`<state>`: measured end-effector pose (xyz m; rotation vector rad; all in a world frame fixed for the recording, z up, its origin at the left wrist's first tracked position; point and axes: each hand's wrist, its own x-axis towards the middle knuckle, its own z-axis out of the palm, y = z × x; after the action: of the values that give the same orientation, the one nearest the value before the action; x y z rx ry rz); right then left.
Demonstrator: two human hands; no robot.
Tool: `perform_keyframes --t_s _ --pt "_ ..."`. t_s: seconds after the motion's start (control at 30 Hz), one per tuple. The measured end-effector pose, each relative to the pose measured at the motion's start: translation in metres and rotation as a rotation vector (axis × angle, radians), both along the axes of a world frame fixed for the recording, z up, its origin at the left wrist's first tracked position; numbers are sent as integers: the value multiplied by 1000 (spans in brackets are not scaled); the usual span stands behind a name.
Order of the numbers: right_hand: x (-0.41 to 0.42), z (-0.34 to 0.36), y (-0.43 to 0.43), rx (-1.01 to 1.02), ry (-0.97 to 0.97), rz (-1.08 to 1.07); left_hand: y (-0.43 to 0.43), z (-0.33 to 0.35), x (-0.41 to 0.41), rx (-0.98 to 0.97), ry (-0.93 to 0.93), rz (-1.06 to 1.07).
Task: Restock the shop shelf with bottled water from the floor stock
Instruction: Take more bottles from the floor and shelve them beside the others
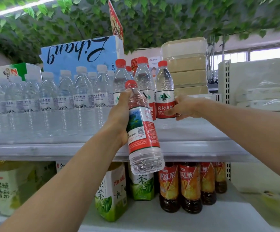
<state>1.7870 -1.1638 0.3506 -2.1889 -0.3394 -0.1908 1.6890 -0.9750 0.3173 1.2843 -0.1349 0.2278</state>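
- Two hands hold bottles: the left hand (119,118) grips a tilted red-capped water bottle (142,131) at centre frame, crossing the shelf edge (52,150).
- The right hand (185,107) clasps an upright Nongfu bottle (164,91), right of centre.
- Bare shelf (194,131) lies to its right.
- White-capped bottles (52,97) crowd the left; stacked beige tubs (186,64) stand behind.

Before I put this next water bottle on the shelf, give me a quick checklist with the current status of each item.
1. Left hand grip on the held bottle: ok, fingers wrap its label.
2. Cap on the held bottle: ok.
3. Held bottle upright: not ok, it is tilted in front of the shelf edge.
4. Free spot on the shelf: ok, bare space in front of the standing bottle.
5. Right hand on the standing bottle: ok, it grips the label and the bottle is upright.
6. Room behind the front row: cannot tell.
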Motion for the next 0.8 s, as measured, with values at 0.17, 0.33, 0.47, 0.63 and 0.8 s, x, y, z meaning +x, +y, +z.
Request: perform_keyframes --t_s 0.17,0.33,0.47,0.63,0.8 --pt "2 -1 2 -7 2 -17 0 1 0 -3 2 -6" --pt "-19 -4 8 -196 -195 -173 2 4 -6 -26 7 -27" --pt "-68 -4 18 4 -531 -86 5 16 -11 -73 -75 -29" --pt "-131 -10 42 104 -357 319 0 45 -16 -260 -171 -5" --pt "-125 -34 50 -150 -761 -66 -3 63 -17 -339 -201 -4"
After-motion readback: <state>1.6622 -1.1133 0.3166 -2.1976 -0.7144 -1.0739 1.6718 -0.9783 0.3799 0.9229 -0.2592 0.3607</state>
